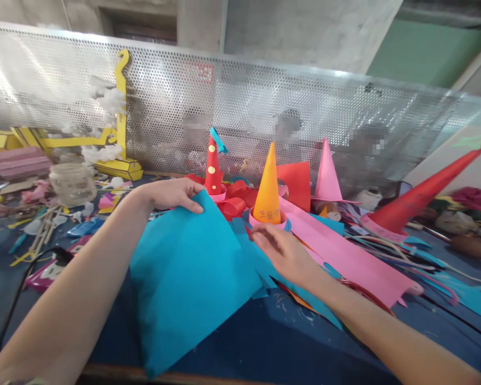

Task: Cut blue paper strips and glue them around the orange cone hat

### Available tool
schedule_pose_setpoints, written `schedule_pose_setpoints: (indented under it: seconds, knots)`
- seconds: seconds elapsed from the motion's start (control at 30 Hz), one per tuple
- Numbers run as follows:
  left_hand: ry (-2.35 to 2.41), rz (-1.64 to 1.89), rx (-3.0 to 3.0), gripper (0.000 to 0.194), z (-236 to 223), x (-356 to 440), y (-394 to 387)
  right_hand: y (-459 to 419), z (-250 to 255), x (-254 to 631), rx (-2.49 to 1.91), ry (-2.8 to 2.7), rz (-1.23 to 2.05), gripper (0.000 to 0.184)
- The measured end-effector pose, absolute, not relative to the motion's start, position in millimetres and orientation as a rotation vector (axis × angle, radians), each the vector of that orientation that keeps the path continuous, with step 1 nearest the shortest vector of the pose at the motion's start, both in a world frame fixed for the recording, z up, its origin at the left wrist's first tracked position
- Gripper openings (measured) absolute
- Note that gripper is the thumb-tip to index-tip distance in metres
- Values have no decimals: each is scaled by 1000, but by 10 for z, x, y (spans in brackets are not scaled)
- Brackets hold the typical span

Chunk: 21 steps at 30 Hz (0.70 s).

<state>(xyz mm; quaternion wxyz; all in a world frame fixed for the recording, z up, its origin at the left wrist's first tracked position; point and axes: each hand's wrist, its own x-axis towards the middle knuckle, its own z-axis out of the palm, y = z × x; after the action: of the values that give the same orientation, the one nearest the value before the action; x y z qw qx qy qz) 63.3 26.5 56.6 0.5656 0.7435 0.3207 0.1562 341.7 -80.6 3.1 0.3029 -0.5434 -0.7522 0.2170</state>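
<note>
A large teal paper sheet [188,272] lies raised on the dark blue table. My left hand [172,193] grips its upper corner, fingers curled over the edge. My right hand [282,251] rests palm down on more teal and pink paper [344,251], its fingers pinched near a small red scrap just below the orange paper cone [268,187]. A red cone with yellow dots [213,167] and a pink cone [327,172] stand behind.
A perforated metal screen [244,107] closes the table's far side, with blurred people behind it. A glass jar [72,183], yellow cardboard shapes [120,160], paper scraps and a black cable [28,267] lie at left. A long red cone [420,192] lies at right.
</note>
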Motion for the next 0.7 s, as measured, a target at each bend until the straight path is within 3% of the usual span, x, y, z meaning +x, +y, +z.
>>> schedule_pose_setpoints:
  seconds: [0.1,0.33,0.53,0.7]
  knots:
    - [739,457,1697,19,546,754,216,-913,10,3400,-1385,-1957,704,40]
    - [905,370,1957,32,481,882,57,-790,52,3676,-1347,-2048,930,21]
    - [1091,278,2517,48,424,1027,-241,-663,60,3722,-1314,-2115,1111,23]
    - [1116,467,2392,51,477,963,-272,-684,300,3759,-1257,-2190,1264,30]
